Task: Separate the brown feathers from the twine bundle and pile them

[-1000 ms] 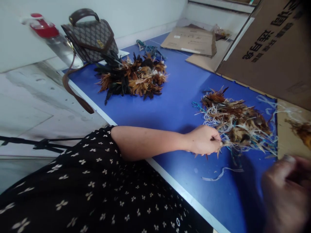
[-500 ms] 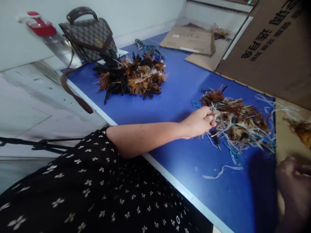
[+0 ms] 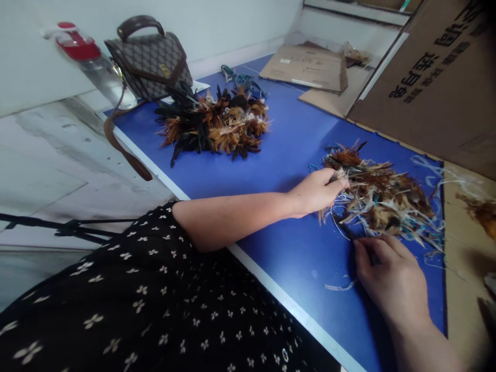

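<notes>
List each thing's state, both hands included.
Left hand, closed on a feather tuft
Right hand, pinching what looks like a dark feather
Near feather pile, loose, tangled with strings
Far feather pile, heaped
Handbag, flap shut, handle up
Strap, hanging over table edge
Bottle, red top on

Blue table [image 3: 287, 150] bears stringy feather heap [image 3: 382, 191]; black-brown feathers [image 3: 220, 126]; cardboard [image 3: 306, 67]; handbag [image 3: 151, 62]

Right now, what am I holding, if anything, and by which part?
Your left hand grips a small feather tuft; exactly where along it is hidden. Your right hand appears to pinch a dark feather by one end.
</notes>
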Action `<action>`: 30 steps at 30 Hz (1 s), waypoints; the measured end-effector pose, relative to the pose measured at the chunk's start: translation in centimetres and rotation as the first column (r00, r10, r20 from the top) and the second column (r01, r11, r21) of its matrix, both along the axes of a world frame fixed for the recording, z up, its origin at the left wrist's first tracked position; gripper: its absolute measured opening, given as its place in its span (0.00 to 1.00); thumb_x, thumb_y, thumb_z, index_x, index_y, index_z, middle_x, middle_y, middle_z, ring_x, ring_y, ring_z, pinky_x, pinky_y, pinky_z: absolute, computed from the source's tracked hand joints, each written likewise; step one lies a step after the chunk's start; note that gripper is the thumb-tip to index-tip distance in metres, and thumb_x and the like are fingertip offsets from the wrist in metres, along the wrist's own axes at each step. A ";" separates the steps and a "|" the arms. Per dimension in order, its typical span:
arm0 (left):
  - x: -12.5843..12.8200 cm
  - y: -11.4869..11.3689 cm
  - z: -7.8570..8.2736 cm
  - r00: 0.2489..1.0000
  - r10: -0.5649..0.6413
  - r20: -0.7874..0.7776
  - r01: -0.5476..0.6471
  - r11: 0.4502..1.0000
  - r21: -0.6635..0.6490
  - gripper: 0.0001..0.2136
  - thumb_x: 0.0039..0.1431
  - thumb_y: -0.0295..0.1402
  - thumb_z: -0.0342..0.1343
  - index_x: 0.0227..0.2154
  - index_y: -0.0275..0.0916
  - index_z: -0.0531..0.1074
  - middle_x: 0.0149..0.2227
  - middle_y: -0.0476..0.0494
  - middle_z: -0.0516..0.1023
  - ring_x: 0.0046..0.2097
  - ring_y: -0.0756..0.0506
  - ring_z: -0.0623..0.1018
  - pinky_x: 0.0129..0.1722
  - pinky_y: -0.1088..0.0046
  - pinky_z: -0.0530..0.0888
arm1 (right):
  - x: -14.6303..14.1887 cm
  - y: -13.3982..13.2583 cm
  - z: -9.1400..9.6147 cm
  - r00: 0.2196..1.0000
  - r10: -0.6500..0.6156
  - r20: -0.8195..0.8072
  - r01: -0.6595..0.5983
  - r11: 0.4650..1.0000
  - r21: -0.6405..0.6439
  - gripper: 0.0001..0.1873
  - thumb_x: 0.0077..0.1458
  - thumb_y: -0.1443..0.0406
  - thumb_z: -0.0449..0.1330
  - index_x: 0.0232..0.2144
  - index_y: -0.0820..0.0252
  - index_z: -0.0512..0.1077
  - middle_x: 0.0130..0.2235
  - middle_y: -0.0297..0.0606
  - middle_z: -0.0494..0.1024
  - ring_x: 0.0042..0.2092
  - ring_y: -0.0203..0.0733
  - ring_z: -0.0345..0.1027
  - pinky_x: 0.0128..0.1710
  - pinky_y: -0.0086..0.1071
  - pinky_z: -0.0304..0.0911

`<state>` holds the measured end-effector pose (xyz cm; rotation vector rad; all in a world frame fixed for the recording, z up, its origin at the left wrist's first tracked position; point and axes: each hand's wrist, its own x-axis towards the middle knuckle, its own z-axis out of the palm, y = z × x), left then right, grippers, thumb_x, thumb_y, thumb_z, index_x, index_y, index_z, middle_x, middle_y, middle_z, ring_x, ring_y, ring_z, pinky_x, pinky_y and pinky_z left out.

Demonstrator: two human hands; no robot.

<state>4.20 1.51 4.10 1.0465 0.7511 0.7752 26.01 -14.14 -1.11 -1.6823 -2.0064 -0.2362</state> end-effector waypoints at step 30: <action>-1.8 -1.3 1.6 0.845 -0.403 -0.352 0.511 0.804 0.305 0.12 0.79 0.31 0.56 0.35 0.41 0.73 0.29 0.52 0.71 0.30 0.50 0.71 0.34 0.74 0.70 | -1.5 2.9 5.4 0.989 0.122 -0.082 -0.111 0.986 0.123 0.11 0.76 0.57 0.66 0.55 0.50 0.83 0.51 0.43 0.91 0.49 0.53 0.88 0.54 0.48 0.82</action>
